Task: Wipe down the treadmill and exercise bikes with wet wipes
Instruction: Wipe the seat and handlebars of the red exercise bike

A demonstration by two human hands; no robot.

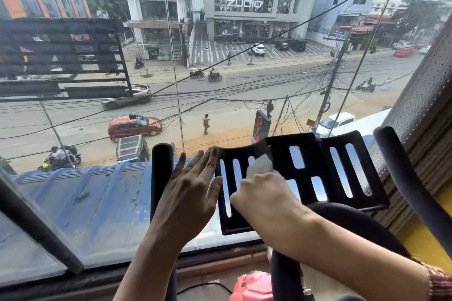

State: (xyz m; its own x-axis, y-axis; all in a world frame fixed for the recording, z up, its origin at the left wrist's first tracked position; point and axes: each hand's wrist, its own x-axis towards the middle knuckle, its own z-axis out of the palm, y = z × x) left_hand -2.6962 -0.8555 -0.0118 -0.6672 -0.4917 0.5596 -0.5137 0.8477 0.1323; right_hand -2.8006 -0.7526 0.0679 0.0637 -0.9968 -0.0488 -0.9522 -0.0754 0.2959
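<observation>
A black slotted tray sits on top of the exercise bike's handlebars, right in front of a large window. My right hand grips a white wet wipe and presses it against the tray's left section. With straight fingers, my left hand lies flat against the tray's left edge. The bike's padded left handle stands upright just left of that hand. Its right handle curves down at the right. A dark curved bar runs below the tray.
The window glass fills the view ahead, with a street below. A perforated grey panel and a yellow wall stand close on the right. Part of a red object shows at the bottom, by the bike's stem.
</observation>
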